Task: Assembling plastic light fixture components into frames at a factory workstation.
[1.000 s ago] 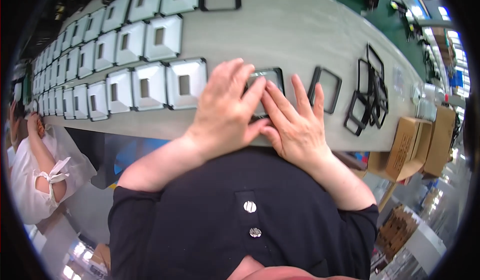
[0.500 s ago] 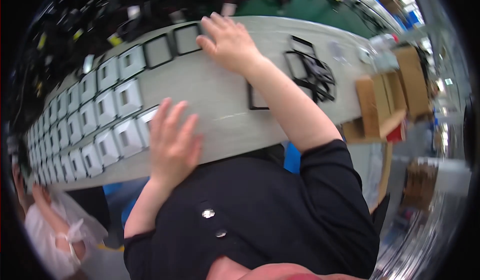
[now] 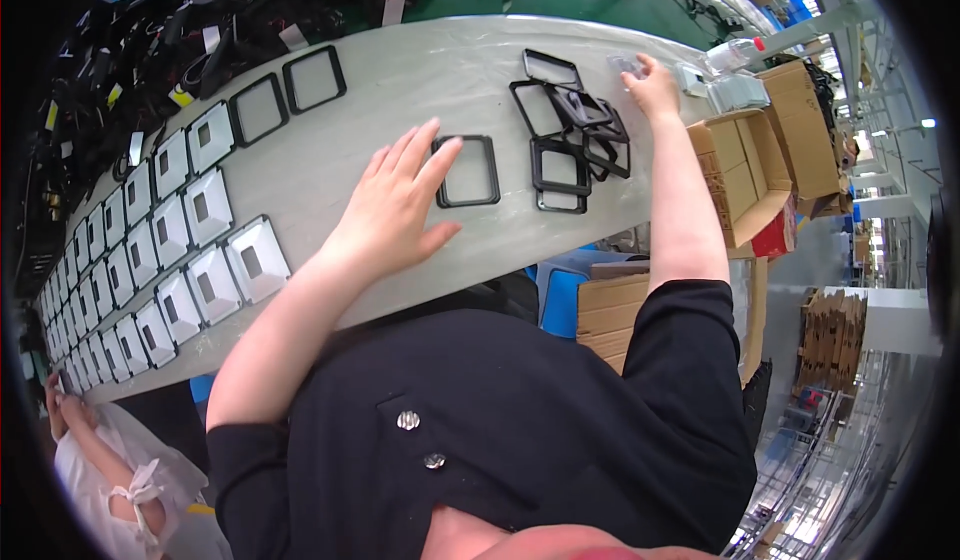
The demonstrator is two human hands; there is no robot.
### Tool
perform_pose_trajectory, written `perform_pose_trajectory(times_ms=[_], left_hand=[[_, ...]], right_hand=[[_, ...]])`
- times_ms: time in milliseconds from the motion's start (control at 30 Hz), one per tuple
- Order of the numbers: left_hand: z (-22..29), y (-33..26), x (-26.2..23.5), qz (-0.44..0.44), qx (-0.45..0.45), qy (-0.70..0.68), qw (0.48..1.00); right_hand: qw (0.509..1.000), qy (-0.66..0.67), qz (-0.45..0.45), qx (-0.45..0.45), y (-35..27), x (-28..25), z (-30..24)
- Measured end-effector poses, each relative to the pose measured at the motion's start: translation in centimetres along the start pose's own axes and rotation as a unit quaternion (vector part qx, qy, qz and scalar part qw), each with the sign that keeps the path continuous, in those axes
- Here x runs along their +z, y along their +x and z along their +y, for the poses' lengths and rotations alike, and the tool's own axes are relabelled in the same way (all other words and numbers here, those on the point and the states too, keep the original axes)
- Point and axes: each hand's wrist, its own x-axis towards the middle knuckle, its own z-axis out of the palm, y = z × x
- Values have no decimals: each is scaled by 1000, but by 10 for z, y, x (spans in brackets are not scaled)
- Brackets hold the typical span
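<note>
My left hand (image 3: pixel 395 205) is open, fingers spread, with its fingertips over the left edge of a single black rectangular frame (image 3: pixel 497 172). At the far right of the table my right hand (image 3: pixel 655 90) has thumb and forefinger closed on a small clear plastic piece (image 3: pixel 622 64) among others like it. Between the hands lies a loose pile of black frames (image 3: pixel 560 168). Two more black frames, one of them the end frame (image 3: pixel 340 80), lie at the far edge. They continue a row of white pieces with rectangular openings (image 3: pixel 262 265), several rows deep on the left.
Beyond the table (image 3: pixel 380 270) dark parts with cables (image 3: pixel 200 70) crowd the far left. An open cardboard box (image 3: pixel 745 175) stands at the right edge, near a clear bottle with a red cap (image 3: pixel 735 55). Another person's arm (image 3: pixel 105 450) is at lower left.
My right hand has left the end frame of the far row and moved right to the clear pieces. My left hand has moved right, from the white pieces to the single frame.
</note>
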Motion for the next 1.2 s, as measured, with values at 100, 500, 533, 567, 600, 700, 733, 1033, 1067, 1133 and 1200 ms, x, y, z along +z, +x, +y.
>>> perform_pose_trajectory(times_ms=[100,500,533,567,600,700,733,1033,1067,1133,1200], left_hand=[[-8,16,12,-6,-2,5,1000],[-3,-21,-14,135,-42,-190,972],[-2,-25,-18,151,-31,-188,970],[-2,-32,-22,169,-24,-182,968],[-3,-38,-23,172,-21,-174,969],[-4,-53,-28,170,-35,-161,972],[-7,-56,-27,180,-34,-178,967],[2,-62,-14,215,-55,-484,847],[-2,-60,-13,235,-17,-496,836],[1,-65,-19,214,-40,-560,800],[1,-66,-19,174,-62,-661,727]], right_hand=[[999,28,25,-32,8,8,22],[798,307,-21,-518,-201,-45,-182],[791,322,-43,-518,-209,-34,-186],[784,338,-44,-519,-215,-28,-191],[776,354,-45,-520,-220,-25,-194],[767,481,-11,-424,-226,-28,-196],[761,551,-6,-343,-228,-27,-198],[733,527,-107,-416,-235,-20,-234],[742,497,-160,-421,-236,-22,-230],[738,489,-183,-429,-235,-31,-227],[716,528,-188,-416,-235,-30,-222]])
